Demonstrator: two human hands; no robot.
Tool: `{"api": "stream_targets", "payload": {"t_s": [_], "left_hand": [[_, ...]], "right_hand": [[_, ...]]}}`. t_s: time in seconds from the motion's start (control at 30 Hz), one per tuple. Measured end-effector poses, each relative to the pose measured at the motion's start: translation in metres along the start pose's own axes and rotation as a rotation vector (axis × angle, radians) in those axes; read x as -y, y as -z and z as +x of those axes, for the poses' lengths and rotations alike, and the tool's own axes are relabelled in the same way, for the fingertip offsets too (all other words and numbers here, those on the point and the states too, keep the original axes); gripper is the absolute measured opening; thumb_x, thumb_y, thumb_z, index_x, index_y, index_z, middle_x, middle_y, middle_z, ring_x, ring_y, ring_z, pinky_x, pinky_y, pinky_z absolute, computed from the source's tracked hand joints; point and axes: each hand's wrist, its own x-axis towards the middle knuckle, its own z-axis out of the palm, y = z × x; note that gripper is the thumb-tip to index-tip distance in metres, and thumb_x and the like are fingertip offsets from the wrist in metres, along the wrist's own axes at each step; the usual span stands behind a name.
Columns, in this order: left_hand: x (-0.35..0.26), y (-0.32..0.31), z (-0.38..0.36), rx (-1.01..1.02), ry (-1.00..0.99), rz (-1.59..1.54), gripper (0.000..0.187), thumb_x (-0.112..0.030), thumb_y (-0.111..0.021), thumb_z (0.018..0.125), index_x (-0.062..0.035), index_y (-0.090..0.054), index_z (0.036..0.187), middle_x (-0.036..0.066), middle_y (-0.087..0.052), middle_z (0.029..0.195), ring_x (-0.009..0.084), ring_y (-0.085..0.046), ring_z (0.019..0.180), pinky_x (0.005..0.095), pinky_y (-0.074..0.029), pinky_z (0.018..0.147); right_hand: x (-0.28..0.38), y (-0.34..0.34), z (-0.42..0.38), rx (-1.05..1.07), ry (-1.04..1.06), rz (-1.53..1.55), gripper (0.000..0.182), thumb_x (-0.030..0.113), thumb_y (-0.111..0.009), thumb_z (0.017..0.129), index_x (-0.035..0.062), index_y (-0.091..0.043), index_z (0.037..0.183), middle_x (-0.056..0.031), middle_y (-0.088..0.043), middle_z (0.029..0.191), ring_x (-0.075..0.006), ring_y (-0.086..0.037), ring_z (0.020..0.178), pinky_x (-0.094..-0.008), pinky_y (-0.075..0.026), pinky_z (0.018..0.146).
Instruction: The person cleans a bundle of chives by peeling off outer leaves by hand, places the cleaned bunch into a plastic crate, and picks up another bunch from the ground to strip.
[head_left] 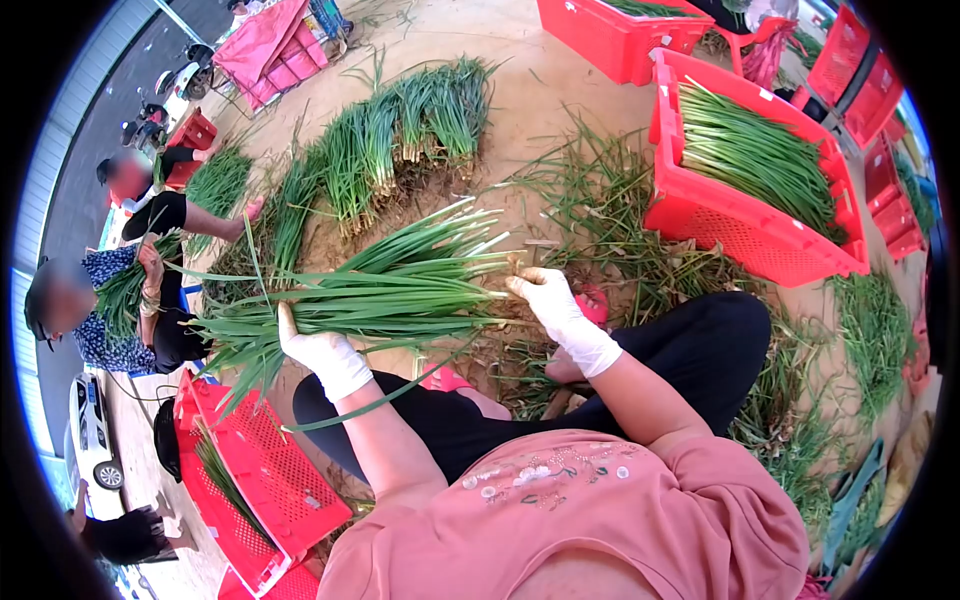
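A thick bunch of garlic chives (400, 290) lies across in front of me, its green leaves to the left and its pale stem ends to the right. My left hand (325, 355), in a white glove, is wrapped round the leafy part from below. My right hand (555, 302), also gloved, is at the stem ends with its thumb and fingers pinched together on a few of them. Loose trimmings (610, 200) and dry leaves lie on the ground beyond and beside my right hand.
Upright rows of chives (400, 135) stand ahead on the sandy ground. A red crate (760, 235) full of chives is at the right; another red crate (270, 470) is at the lower left. Two people (120, 290) sit at the left, one holding chives.
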Motion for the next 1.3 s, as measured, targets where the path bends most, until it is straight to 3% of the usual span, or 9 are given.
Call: {"api": "stream_targets", "payload": {"t_s": [0.13,0.37,0.57,0.67,0.73,0.87,1.0,1.17,1.3], "left_hand": [[0.000,-0.006,0.000,-0.121,0.029,0.007,0.024,-0.014,-0.041,0.090,0.0029,-0.053,0.102,0.013,-0.057,0.098,0.0239,-0.058,0.087,0.0393,-0.051,0.079],[0.000,-0.001,0.004,-0.181,0.107,-0.096,0.024,-0.015,-0.041,0.089,0.0019,-0.055,0.101,0.013,-0.058,0.096,0.0242,-0.058,0.086,0.0389,-0.051,0.078],[-0.004,0.002,0.008,-0.113,-0.012,-0.037,0.025,-0.012,-0.039,0.091,0.0044,-0.053,0.102,0.013,-0.057,0.099,0.0227,-0.057,0.088,0.0357,-0.051,0.080],[-0.005,-0.006,0.010,-0.100,-0.003,-0.087,0.026,-0.015,-0.040,0.091,0.0042,-0.053,0.102,0.013,-0.057,0.100,0.0215,-0.057,0.087,0.0339,-0.050,0.080],[-0.006,-0.021,0.002,-0.143,0.040,-0.110,0.028,-0.018,-0.040,0.090,0.0035,-0.054,0.103,0.013,-0.057,0.100,0.0203,-0.057,0.087,0.0327,-0.049,0.081],[-0.004,-0.029,-0.005,-0.083,0.149,-0.163,0.026,-0.020,-0.050,0.085,0.0000,-0.056,0.101,0.012,-0.059,0.099,0.0221,-0.057,0.089,0.0365,-0.048,0.081],[0.001,-0.029,-0.012,-0.060,0.061,-0.004,0.027,-0.019,-0.048,0.086,0.0007,-0.055,0.103,0.011,-0.059,0.101,0.0217,-0.057,0.090,0.0367,-0.048,0.083],[-0.004,-0.034,-0.010,-0.084,0.149,-0.058,0.028,-0.017,-0.046,0.086,0.0023,-0.054,0.104,0.014,-0.058,0.100,0.0240,-0.058,0.087,0.0378,-0.049,0.081],[-0.015,-0.035,-0.004,-0.066,0.096,-0.063,0.030,-0.021,-0.045,0.087,0.0019,-0.054,0.103,0.015,-0.059,0.100,0.0248,-0.057,0.090,0.0373,-0.048,0.083]], "right_hand": [[-0.019,0.061,0.032,-0.373,0.202,-0.563,0.019,0.015,-0.064,0.078,-0.0035,-0.063,0.076,-0.0042,-0.059,0.065,-0.0098,-0.049,0.060,-0.0257,-0.039,0.057],[-0.019,0.202,0.063,-0.907,0.040,0.521,0.011,0.017,-0.063,0.078,0.0103,-0.060,0.071,0.0059,-0.047,0.057,-0.0051,-0.035,0.045,-0.0224,-0.026,0.043],[0.028,0.122,0.031,-0.509,0.052,0.183,0.024,0.029,-0.058,0.083,0.0095,-0.057,0.069,0.0035,-0.050,0.058,-0.0046,-0.038,0.048,-0.0191,-0.029,0.045],[0.024,0.064,0.021,0.185,-0.020,-0.499,0.051,0.047,-0.056,0.080,-0.0004,-0.064,0.096,-0.0112,-0.065,0.083,-0.0159,-0.056,0.079,-0.0317,-0.043,0.077],[0.032,0.016,0.006,0.341,0.059,-0.817,0.056,0.053,-0.053,0.079,0.0023,-0.062,0.101,-0.0168,-0.063,0.094,-0.0257,-0.058,0.092,-0.0325,-0.042,0.084],[0.019,-0.023,0.002,0.497,0.106,-0.448,0.038,0.031,-0.057,0.083,0.0000,-0.060,0.104,-0.0136,-0.064,0.093,-0.0187,-0.058,0.087,-0.0280,-0.042,0.081],[0.003,-0.017,-0.003,0.357,0.028,-0.367,0.030,0.020,-0.056,0.083,-0.0025,-0.059,0.102,-0.0115,-0.064,0.087,-0.0156,-0.056,0.081,-0.0279,-0.043,0.077],[-0.009,-0.001,0.000,0.101,0.251,-0.913,0.020,0.012,-0.051,0.077,0.0005,-0.058,0.092,-0.0216,-0.058,0.091,-0.0368,-0.055,0.087,-0.0411,-0.044,0.076],[-0.053,0.059,0.021,-0.134,0.284,-1.095,0.020,0.011,-0.054,0.075,0.0046,-0.061,0.093,-0.0211,-0.059,0.087,-0.0373,-0.056,0.083,-0.0388,-0.046,0.072]]}}
